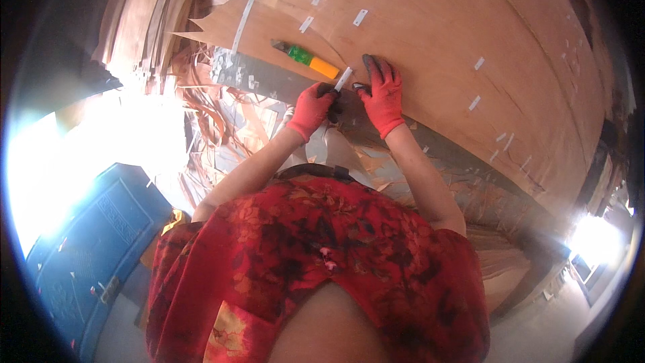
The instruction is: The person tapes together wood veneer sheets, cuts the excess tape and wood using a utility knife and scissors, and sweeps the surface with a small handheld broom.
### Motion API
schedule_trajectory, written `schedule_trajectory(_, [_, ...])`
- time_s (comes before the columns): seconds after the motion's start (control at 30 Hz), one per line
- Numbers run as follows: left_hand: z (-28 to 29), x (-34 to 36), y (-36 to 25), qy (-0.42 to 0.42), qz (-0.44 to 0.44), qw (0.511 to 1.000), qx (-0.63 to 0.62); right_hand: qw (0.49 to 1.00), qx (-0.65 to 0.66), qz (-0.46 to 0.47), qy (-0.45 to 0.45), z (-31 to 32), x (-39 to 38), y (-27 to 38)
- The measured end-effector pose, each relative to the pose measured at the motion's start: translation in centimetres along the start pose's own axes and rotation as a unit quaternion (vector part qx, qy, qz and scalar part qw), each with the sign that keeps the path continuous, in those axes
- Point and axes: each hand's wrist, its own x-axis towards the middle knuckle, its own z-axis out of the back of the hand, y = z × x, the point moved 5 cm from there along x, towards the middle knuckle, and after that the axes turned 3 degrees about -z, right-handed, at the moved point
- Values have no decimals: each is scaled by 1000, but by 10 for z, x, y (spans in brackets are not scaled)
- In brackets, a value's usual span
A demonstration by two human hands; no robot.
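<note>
We are holding a short white strip of tape (343, 79) at the near edge of the big veneer sheet (430, 33), just right of centre. Our left hand (312, 109), in a red glove, is pinching the strip's near end with fingers curled tight. Our right hand (384, 94), also gloved red, is lying flat on the sheet just right of the strip, fingers spread and grasping nothing. A green and orange utility knife (306, 58) is resting on the sheet just beyond, to the left. More white tape patches (361, 17) are dotting the wood farther off.
</note>
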Motion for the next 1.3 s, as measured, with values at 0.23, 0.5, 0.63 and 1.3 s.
schedule_trajectory(0.23, [-10,20,-7,-32,-74,989,122,998,24,34,-44,-4,-8,-5])
schedule_trajectory(0.5, [-3,21,-17,40,-62,956,283,982,-126,137,31,-20,-17,-5])
schedule_trajectory(0.63, [39,20,-35,77,-49,929,358,974,-161,153,41,-14,-16,2])
schedule_trajectory(1.3, [57,68,-63,88,-72,911,396,969,-165,168,80,-36,41,31])
